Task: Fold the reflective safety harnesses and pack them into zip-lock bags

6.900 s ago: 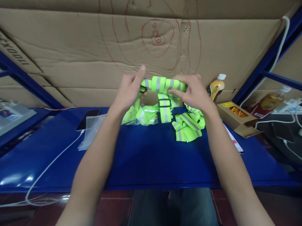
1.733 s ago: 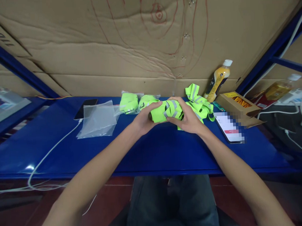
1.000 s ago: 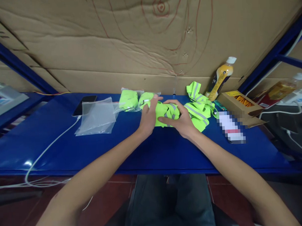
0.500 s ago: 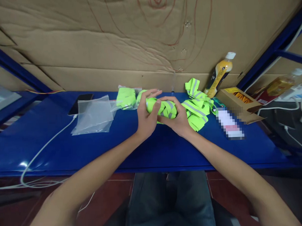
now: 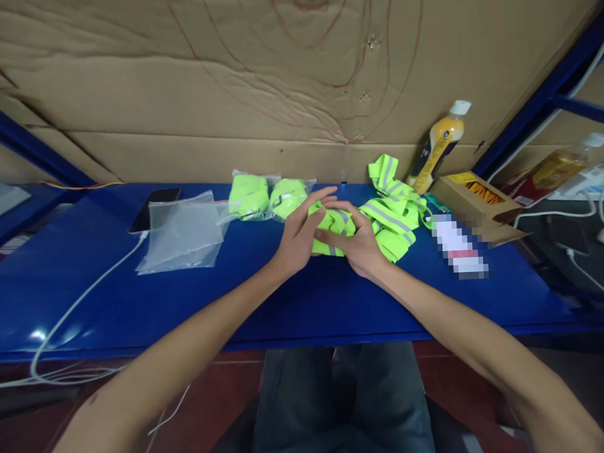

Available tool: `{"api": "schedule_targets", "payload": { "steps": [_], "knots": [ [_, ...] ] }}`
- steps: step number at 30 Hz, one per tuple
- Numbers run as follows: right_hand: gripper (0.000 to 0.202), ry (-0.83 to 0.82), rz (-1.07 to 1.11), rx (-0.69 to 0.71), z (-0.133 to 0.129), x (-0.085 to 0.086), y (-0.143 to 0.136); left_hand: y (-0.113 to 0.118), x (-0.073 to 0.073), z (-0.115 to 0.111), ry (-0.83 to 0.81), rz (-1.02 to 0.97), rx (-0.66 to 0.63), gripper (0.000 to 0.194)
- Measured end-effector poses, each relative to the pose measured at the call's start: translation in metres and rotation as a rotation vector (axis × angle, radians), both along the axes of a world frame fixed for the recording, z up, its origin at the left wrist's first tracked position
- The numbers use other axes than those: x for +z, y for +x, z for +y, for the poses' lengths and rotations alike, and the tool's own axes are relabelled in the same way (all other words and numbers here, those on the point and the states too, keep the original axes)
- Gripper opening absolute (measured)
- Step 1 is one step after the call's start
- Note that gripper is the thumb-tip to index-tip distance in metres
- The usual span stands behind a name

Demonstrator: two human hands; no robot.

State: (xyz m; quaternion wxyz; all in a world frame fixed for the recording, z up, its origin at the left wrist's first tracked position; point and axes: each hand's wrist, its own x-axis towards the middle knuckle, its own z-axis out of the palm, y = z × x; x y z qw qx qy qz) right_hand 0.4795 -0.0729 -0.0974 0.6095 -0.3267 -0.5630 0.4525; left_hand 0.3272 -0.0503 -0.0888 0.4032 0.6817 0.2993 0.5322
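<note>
A folded bundle of neon-yellow reflective strap [image 5: 334, 225] with grey stripes lies between my two hands, just over the table. My left hand [image 5: 302, 233] wraps its left side, thumb on the near face. On the other side my right hand [image 5: 360, 240] clasps it, fingers over the top and thumb across the front. Right of my right hand rests a loose heap of the same strap [image 5: 394, 216]. Behind my left hand sit two clear bags packed with neon-yellow material, one bag [image 5: 249, 197] left of the other bag [image 5: 288, 197].
Flat clear plastic bags [image 5: 182, 235] overlap a dark phone [image 5: 155, 209] with a white cable [image 5: 92, 292] on the left of the blue table [image 5: 249, 289]. At right stand a yellow drink bottle [image 5: 439, 147] and an open cardboard box [image 5: 474, 205]. Cardboard [image 5: 201, 104] backs the table.
The bundle has turned and looks more compact between my hands. My left hand has shifted slightly right and down, uncovering the second packed bag. The view has moved a little.
</note>
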Motion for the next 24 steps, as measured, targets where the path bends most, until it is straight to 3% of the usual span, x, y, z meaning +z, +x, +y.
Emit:
{"api": "schedule_targets", "payload": {
  "steps": [6, 10, 15, 20, 24],
  "knots": [
    [0.047, 0.040, -0.089, -0.014, 0.001, 0.004, 0.003, 0.003, -0.003, 0.004, -0.149, -0.242, -0.164, 0.063],
    [0.061, -0.126, -0.045, 0.050, -0.001, 0.007, 0.005, 0.005, -0.006, 0.005, -0.192, -0.282, -0.174, 0.073],
    [0.068, -0.330, 0.093, 0.159, -0.006, 0.016, 0.004, 0.007, -0.012, 0.001, -0.042, -0.250, -0.102, 0.060],
    [0.071, -0.397, 0.148, 0.244, -0.006, 0.020, 0.003, 0.007, -0.006, -0.014, 0.214, -0.114, 0.139, 0.041],
    [0.071, -0.404, 0.175, 0.292, -0.005, 0.015, 0.006, 0.006, -0.002, -0.017, 0.292, -0.073, 0.116, 0.037]
  ]
}}
